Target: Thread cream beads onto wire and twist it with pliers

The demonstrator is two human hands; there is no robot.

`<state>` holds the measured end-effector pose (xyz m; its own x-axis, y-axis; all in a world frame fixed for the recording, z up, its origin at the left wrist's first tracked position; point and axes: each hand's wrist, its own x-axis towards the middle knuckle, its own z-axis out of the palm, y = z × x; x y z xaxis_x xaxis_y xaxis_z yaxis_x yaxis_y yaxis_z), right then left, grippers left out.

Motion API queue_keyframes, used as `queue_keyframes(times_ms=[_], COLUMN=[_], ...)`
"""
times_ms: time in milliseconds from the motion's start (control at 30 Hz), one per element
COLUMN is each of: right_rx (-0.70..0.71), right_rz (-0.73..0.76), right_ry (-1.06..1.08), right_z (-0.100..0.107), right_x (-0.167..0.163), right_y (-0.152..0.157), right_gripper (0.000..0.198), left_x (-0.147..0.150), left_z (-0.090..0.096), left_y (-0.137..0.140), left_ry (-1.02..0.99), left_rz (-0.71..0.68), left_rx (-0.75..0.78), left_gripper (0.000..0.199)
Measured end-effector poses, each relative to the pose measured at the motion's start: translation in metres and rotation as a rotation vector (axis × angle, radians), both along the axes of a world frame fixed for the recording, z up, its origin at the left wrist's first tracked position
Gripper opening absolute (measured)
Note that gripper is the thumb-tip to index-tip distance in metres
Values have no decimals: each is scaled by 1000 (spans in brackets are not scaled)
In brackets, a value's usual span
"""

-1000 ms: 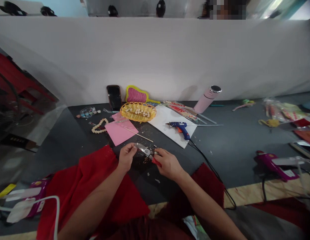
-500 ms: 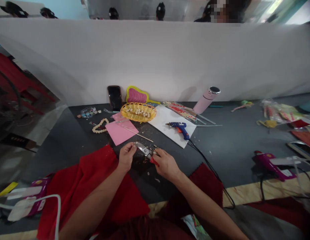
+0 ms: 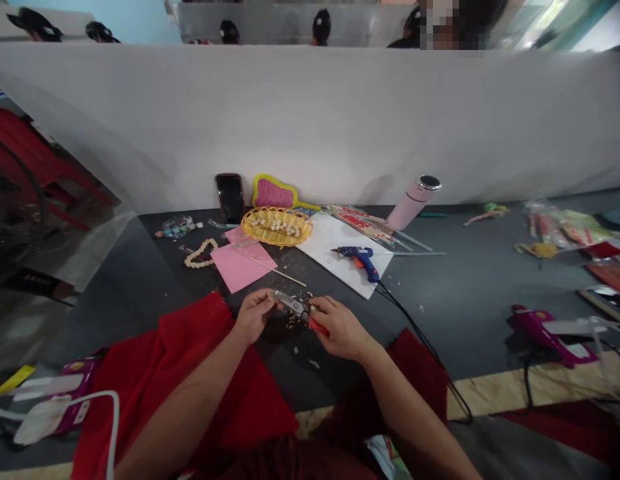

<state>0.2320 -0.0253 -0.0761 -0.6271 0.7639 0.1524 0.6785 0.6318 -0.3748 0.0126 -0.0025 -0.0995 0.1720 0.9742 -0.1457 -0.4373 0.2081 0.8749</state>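
Observation:
My right hand (image 3: 340, 328) is wrapped round the red handle of a pair of pruning shears (image 3: 293, 304), whose metal blades point left. At the blade tips, my left hand (image 3: 256, 315) pinches something too small to make out. Small pale bits lie scattered on the dark table (image 3: 285, 380) under and around the shears. Just beyond my hands a thin wooden stick (image 3: 285, 275) lies partly across pink paper (image 3: 243, 267). A yellow woven basket (image 3: 255, 233) behind it holds several small pale pieces. To its left sits a heart-shaped ring of pale pieces (image 3: 190, 259).
A blue glue gun (image 3: 365, 260) rests on a white sheet (image 3: 335, 257), its black cable running toward me. Behind stand a phone (image 3: 231, 199) and a pink flask (image 3: 410, 202), before a white partition (image 3: 310, 120). Red cloth (image 3: 190, 360) covers the near left; a purple device (image 3: 555, 335) lies right.
The shears have turned slightly and moved a little to the right with my right hand. My left hand stays pinched by the blade tips.

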Motion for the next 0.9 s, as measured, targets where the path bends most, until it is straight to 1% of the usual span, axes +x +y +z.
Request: queue_keyframes(times_ms=[133, 300, 433, 567, 733, 900], right_rx=[-9, -13, 1, 24, 33, 30], right_rz=[5, -74, -125, -150, -151, -133], right_ry=[0, -27, -48, -38, -23, -37], right_z=[0, -2, -6, -10, -11, -7], right_x=[-2, -10, -15, -17, -17, -13], right_y=[-1, -7, -11, -12, -9, -7], right_gripper=[21, 12, 9, 11, 14, 13], left_x=[-1, -1, 1, 2, 2, 1], left_z=[0, -5, -6, -9, -13, -11], left_y=[1, 1, 1, 2, 3, 1], left_ry=[-49, -31, 26, 77, 162, 258], left_rz=[-31, 36, 79, 122, 180, 215], left_rx=[-25, -42, -21, 13, 74, 108], left_gripper=[21, 19, 22, 25, 19, 17])
